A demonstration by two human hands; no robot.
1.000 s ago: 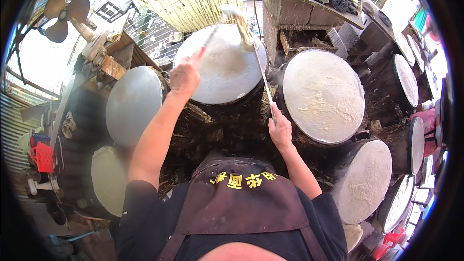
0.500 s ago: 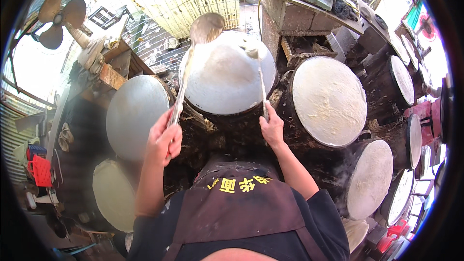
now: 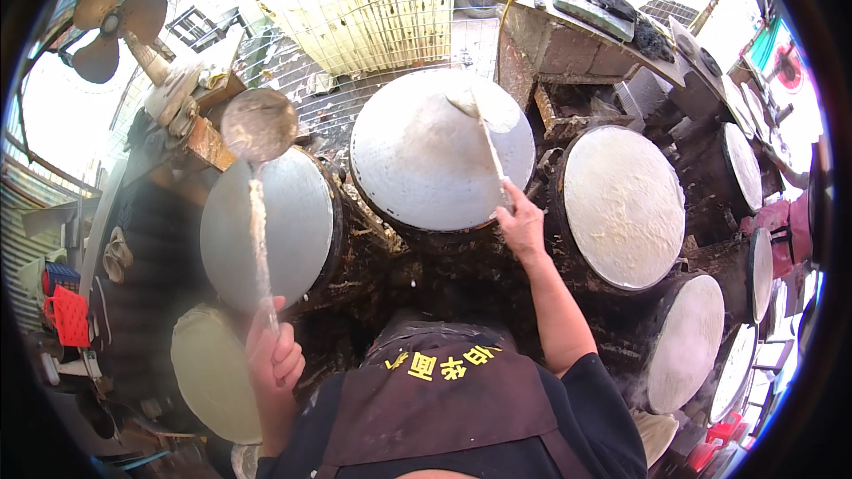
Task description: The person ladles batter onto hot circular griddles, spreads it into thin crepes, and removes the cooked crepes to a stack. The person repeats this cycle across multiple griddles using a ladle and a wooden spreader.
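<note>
My left hand (image 3: 275,357) is wrapped round the long, batter-caked handle of a ladle (image 3: 259,124). Its round bowl is held over the far rim of the bare grey griddle (image 3: 266,231) on the left. In my right hand (image 3: 524,226) is a thin long-handled spreader (image 3: 488,140), its small rounded head at the far side of the middle griddle (image 3: 426,160). A thin whitish film lies on part of that griddle. To the right, a griddle carries a pale sheet of batter (image 3: 626,208).
A yellowish sheet (image 3: 215,377) covers a griddle at lower left, and steam rises by another coated griddle (image 3: 683,346) at lower right. A metal fan (image 3: 109,22) stands at far left. Beyond are a wire mesh fence (image 3: 302,102) and a cluttered counter (image 3: 568,18).
The ladle has swung left and back, from above the middle griddle to the left one. My right hand has shifted slightly right, and the white batter by the spreader's head has thinned out.
</note>
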